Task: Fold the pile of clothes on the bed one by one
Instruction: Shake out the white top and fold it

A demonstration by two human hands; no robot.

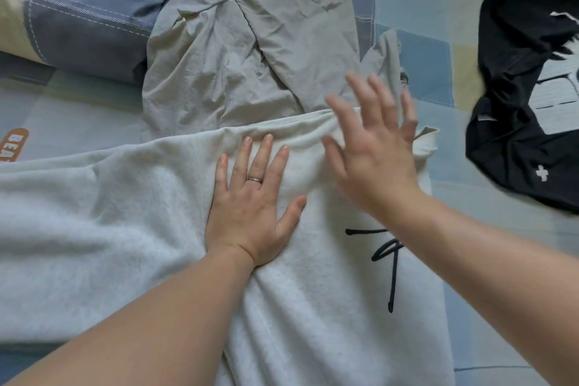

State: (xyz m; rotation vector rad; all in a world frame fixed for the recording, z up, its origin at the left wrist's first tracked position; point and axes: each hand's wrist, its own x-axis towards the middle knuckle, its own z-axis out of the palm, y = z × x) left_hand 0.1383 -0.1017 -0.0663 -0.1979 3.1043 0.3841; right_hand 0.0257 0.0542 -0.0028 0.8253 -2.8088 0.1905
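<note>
We were smoothing the white sweatshirt (141, 222): left hand (250, 207) flat on it, right hand (372, 150) (blurred) splayed empty above it; folding next probably needed an edge grip.

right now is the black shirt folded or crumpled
Crumpled, not folded: the black shirt lies bunched, edges uneven, its print creased, on the bed.

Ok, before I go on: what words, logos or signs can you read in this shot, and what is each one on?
"BEA", the rest blurred and cut off at the frame edge: brown patch printed on the bed sheet.
Black brush-stroke mark, not readable as a word: on the white garment.
White plus sign: on the black garment.
White printed block, same black garment: too blurred to read.
</note>
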